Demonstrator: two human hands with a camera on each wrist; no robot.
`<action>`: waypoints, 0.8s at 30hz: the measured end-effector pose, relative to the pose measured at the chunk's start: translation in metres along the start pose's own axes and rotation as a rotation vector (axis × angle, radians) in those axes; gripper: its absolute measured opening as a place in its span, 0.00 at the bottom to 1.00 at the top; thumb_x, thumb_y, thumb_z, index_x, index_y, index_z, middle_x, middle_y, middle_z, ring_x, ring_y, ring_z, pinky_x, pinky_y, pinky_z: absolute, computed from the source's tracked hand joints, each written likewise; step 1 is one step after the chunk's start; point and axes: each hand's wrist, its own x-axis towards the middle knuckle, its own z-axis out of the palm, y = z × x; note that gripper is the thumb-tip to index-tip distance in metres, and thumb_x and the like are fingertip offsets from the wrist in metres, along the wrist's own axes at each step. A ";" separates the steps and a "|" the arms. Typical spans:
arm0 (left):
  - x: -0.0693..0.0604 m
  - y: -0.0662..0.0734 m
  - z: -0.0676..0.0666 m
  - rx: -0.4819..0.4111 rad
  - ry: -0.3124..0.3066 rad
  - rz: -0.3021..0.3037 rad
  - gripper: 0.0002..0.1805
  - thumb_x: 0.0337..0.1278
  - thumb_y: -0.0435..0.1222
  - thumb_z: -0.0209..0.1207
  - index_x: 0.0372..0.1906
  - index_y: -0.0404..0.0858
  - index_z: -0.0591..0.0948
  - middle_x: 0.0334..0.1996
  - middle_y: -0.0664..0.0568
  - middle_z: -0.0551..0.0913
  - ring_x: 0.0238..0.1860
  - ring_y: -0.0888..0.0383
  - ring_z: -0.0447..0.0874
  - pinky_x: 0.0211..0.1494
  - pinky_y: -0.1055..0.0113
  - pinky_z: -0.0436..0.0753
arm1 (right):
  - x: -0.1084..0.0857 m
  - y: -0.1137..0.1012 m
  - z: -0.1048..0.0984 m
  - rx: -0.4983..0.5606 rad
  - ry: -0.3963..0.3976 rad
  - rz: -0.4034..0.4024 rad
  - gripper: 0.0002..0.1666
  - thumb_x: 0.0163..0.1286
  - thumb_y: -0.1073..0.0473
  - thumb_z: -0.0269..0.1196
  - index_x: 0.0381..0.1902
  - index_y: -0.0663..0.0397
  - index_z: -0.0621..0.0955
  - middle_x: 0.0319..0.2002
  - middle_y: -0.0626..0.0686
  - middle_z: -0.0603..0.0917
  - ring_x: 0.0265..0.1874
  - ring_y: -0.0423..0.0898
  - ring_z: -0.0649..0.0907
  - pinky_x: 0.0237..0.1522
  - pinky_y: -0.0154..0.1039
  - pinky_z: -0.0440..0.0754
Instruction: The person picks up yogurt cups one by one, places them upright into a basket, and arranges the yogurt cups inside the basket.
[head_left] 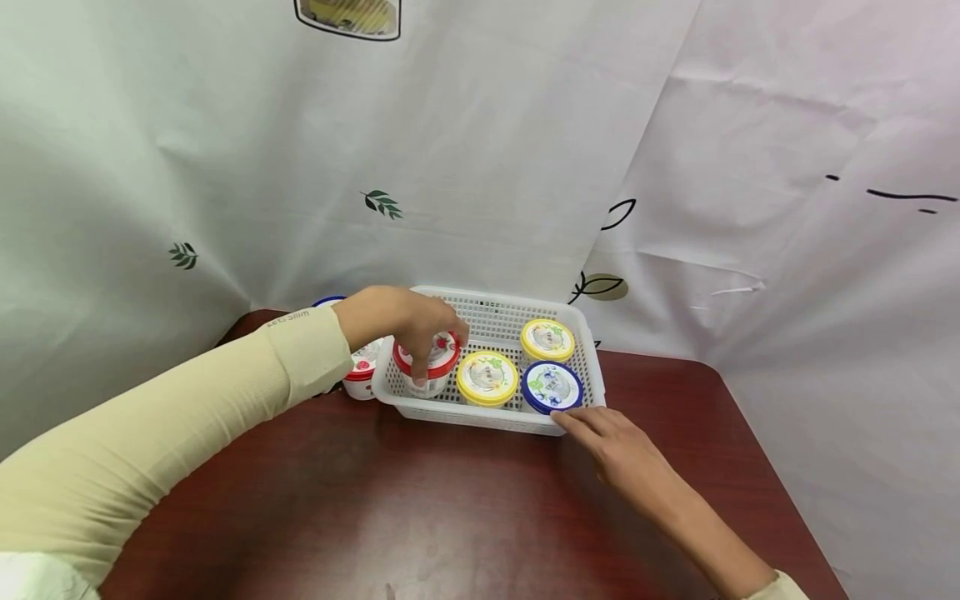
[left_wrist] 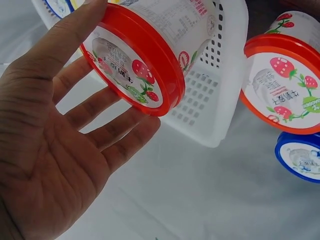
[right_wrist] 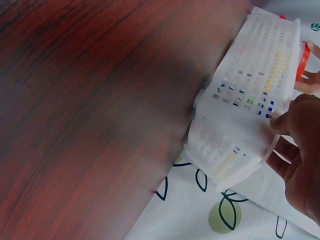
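My left hand [head_left: 423, 321] grips a red-lidded tub [left_wrist: 135, 65] with strawberries printed on its lid, thumb on one side and fingers on the other. That tub is at the left end of a white perforated plastic basket [head_left: 480, 421]. My right hand [right_wrist: 305, 145] holds the basket's near right corner, with the thumb against the outer wall and fingers at the rim. Inside the basket are two yellow-lidded tubs, one near the middle [head_left: 487, 379] and one behind on the right [head_left: 547, 340]. A blue-lidded tub [head_left: 552, 387] is beside the right hand.
Left of the basket, another red-lidded tub [left_wrist: 285, 85] stands on the dark red wooden table [head_left: 450, 508]. A second blue-lidded tub [left_wrist: 302, 160] is behind it, partly hidden by my left arm in the head view. A white printed cloth [head_left: 480, 167] hangs behind the table.
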 end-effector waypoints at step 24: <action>0.016 -0.004 0.022 -0.043 -0.025 -0.042 0.48 0.55 0.46 0.86 0.81 0.55 0.77 0.84 0.47 0.73 0.73 0.49 0.75 0.73 0.50 0.88 | -0.001 0.001 0.003 0.007 0.007 0.000 0.38 0.60 0.78 0.71 0.68 0.52 0.87 0.57 0.53 0.90 0.55 0.53 0.90 0.59 0.52 0.91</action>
